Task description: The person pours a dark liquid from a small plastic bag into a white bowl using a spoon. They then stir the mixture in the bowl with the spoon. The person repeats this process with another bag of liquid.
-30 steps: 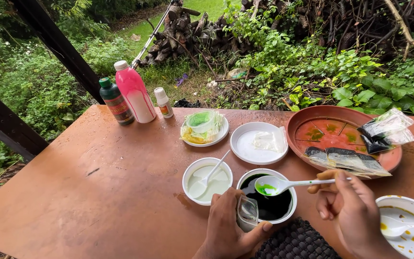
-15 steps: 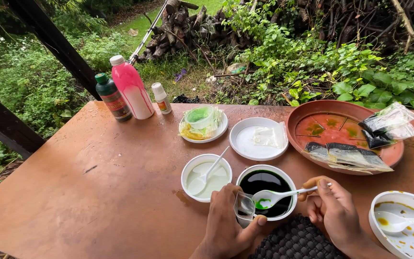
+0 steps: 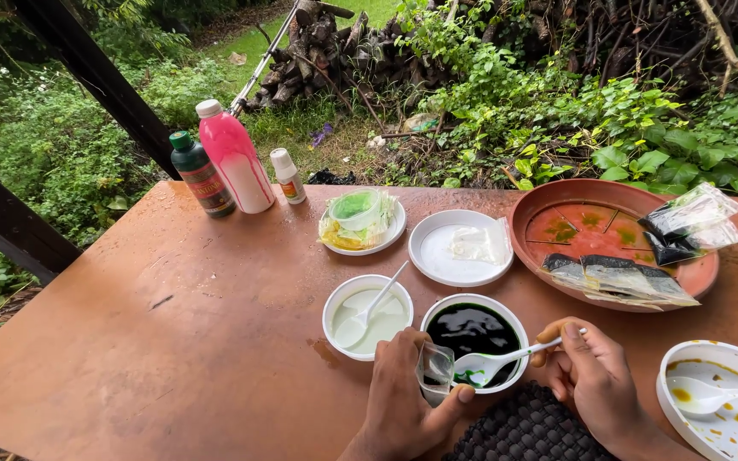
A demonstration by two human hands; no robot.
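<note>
My left hand [image 3: 403, 401] grips a small clear plastic cup [image 3: 436, 369] at the near rim of a white bowl of dark green liquid [image 3: 474, 331]. My right hand [image 3: 593, 380] holds a white plastic spoon [image 3: 495, 364] by its handle; the spoon's bowl carries some green liquid and sits right at the cup's mouth. Left of the dark bowl stands a white bowl of pale liquid [image 3: 367, 314] with another white spoon resting in it.
A brown clay dish [image 3: 610, 232] holds plastic sachets at the right. Two white plates [image 3: 459, 248] with wrappers lie behind the bowls. Three bottles, green, pink [image 3: 235, 157] and small white, stand at the far left. A stained white bowl [image 3: 723, 408] sits near right. A dark woven mat [image 3: 527, 431] lies at the near edge.
The spoon with green liquid has come down from above the dark bowl to the small cup's mouth. My left hand keeps the cup at the bowl's rim.
</note>
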